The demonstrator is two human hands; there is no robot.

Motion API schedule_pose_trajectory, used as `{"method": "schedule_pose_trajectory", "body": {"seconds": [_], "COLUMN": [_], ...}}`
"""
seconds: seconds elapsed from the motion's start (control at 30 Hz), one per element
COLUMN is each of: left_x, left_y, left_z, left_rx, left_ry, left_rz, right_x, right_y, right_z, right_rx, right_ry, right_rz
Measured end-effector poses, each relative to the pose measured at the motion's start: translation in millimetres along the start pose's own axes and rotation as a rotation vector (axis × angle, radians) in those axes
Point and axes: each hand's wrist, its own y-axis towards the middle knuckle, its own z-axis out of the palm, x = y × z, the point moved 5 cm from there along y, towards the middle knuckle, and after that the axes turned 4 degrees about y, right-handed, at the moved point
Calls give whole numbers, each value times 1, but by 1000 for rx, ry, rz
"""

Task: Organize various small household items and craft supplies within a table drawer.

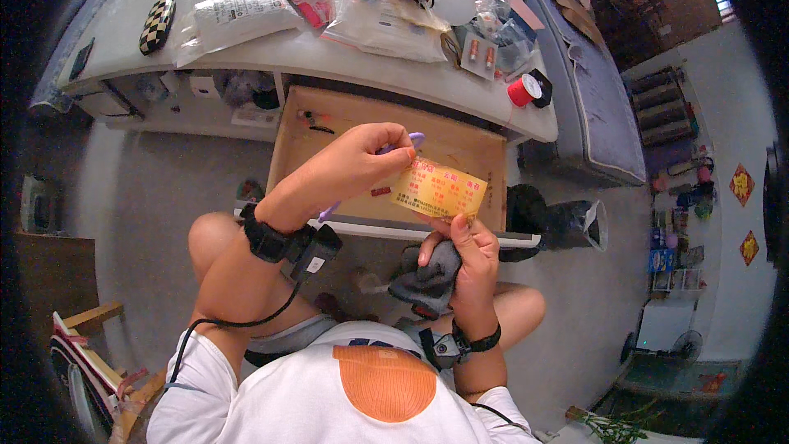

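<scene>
A yellow printed card (439, 190) is held up over the open wooden drawer (394, 112). The thumb and fingers of my left hand (376, 153) pinch its upper left corner. My right hand (471, 246) grips its lower edge and also holds a crumpled dark grey cloth (431, 277) against the palm. A thin purple plastic item (417, 138) passes behind my left hand. Its other end shows near the drawer front, and I cannot tell whether the hand holds it. A small dark red piece (381, 192) lies in the drawer, below the left hand.
On the white desk (154, 68) lie a checkered case (157, 24), a white plastic parcel (240, 12), heaped plastic bags (382, 28) and a red thread spool (524, 90). A bin with a clear liner (576, 225) stands right of the drawer. My bent knees flank the drawer front.
</scene>
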Motion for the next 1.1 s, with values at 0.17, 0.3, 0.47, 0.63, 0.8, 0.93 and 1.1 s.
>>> {"method": "schedule_pose_trajectory", "body": {"seconds": [0.17,0.3,0.47,0.63,0.8,0.93,1.1], "left_x": [12,17,18,24,18,20,16], "left_y": [10,12,9,10,2,-2,-10], "left_z": [-6,-1,7,11,18,21,21], "left_rx": [-49,18,55,108,151,250,281], "left_ry": [165,208,151,99,111,-12,-84], "left_rz": [87,109,44,-7,17,-10,-69], "right_x": [-1,-7,-4,0,22,22,15], "right_y": [-4,-8,-13,-18,-34,-39,-38], "right_z": [-3,-20,-26,-32,-25,-16,-14], "right_rx": [-53,-71,-138,-212,-341,-241,-147], "right_ry": [15,-150,-162,-301,-1071,-1254,-1337], "right_rz": [11,10,-44,-206,-668,-1015,-1059]}}
